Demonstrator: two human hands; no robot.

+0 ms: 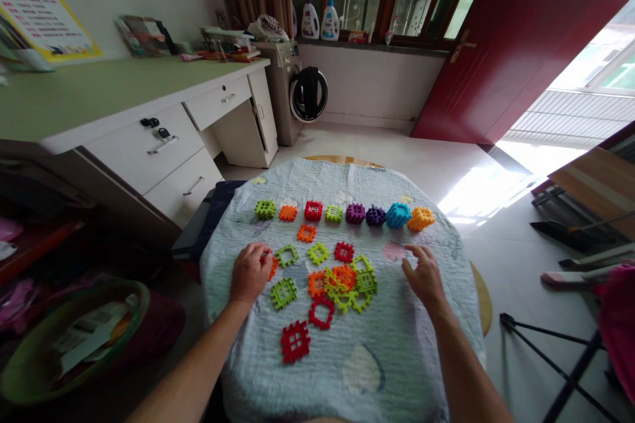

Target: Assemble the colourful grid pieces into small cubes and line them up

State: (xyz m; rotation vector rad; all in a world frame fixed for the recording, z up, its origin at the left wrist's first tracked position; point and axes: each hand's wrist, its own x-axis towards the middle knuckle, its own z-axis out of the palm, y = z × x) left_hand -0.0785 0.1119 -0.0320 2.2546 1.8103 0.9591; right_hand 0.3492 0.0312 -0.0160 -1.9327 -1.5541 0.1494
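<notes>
Left hand (251, 272) at an orange piece (273, 268), right hand (425, 277) empty above the cloth.

The green-rimmed tub (143, 307) beside the table holds papers (89, 337) and other items too dim to name; the left hand's fingers are bent against the orange piece's edge, though whether they grip it I cannot tell, while the right hand's thumb and forefinger stand apart, holding nothing; between the hands lie loose notched pieces (342, 281) in red, orange and green, some overlapping, with a row of colourful blocks (355, 213) beyond them; all rest on a pale patterned cloth (397, 357) over a round table (481, 297), and behind are a drawer desk (149, 92), a washing machine (282, 92) with its door open, bottles (320, 20) on the sill and a red door (496, 46).
</notes>
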